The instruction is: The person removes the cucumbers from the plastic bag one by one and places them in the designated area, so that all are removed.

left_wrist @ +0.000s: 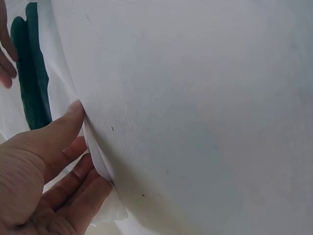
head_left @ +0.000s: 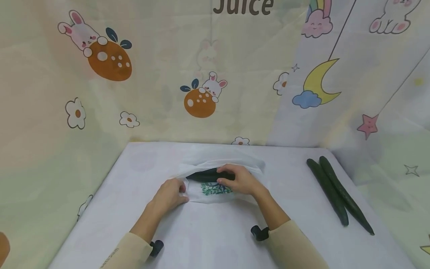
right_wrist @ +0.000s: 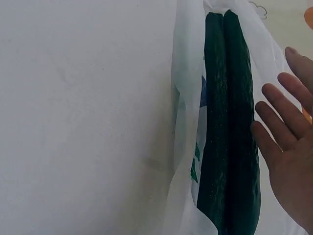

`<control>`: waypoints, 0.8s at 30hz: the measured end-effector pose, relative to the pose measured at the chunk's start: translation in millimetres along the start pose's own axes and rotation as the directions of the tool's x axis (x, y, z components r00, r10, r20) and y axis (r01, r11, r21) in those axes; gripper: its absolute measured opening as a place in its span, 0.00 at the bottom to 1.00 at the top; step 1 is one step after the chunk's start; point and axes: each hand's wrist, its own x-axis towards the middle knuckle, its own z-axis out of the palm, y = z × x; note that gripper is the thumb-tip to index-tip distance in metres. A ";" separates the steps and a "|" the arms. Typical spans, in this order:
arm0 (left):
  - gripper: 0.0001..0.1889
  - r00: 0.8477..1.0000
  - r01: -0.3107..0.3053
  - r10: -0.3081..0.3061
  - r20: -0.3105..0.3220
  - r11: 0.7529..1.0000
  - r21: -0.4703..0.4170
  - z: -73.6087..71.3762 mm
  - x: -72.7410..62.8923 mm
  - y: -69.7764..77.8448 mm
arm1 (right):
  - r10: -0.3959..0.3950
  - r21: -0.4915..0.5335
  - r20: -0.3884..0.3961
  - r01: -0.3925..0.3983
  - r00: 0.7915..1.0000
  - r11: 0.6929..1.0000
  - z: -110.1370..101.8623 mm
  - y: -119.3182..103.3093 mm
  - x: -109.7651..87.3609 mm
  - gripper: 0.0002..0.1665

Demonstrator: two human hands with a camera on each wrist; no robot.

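A white plastic bag (head_left: 198,198) with a green tree print lies on the table. Two dark green cucumbers (right_wrist: 227,122) lie side by side in its opening, as the right wrist view shows. At the bag's left end my left hand (head_left: 169,196) pinches the near edge, thumb (left_wrist: 68,120) on top and fingers curled below. My right hand (head_left: 240,180) is over the right part of the cucumbers in the head view. Seen from the right wrist, its fingers (right_wrist: 281,110) are extended and spread alongside them, gripping nothing.
Two more cucumbers, one on the left (head_left: 327,192) and one on the right (head_left: 346,194), lie slanted at the table's right side. A white cloth covers the table (head_left: 215,235). Printed curtains (head_left: 154,67) hang behind it and at both sides.
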 end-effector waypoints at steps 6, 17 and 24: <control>0.15 1.000 -0.010 0.010 -0.015 1.000 0.004 1.2 0.4 -2.2 | -0.007 -0.026 -0.026 0.006 1.000 1.000 -1.6 2.5 5.6 0.23; 0.15 0.999 0.021 -0.021 0.026 1.000 -0.006 1.0 1.7 -2.7 | 0.011 -0.123 -0.031 -0.014 0.999 0.992 -7.3 16.4 12.8 0.22; 0.15 1.000 -0.009 0.009 0.020 1.000 -0.015 -1.8 -1.2 -2.3 | -0.004 -0.192 -0.018 0.000 1.000 0.981 -9.2 17.6 20.3 0.28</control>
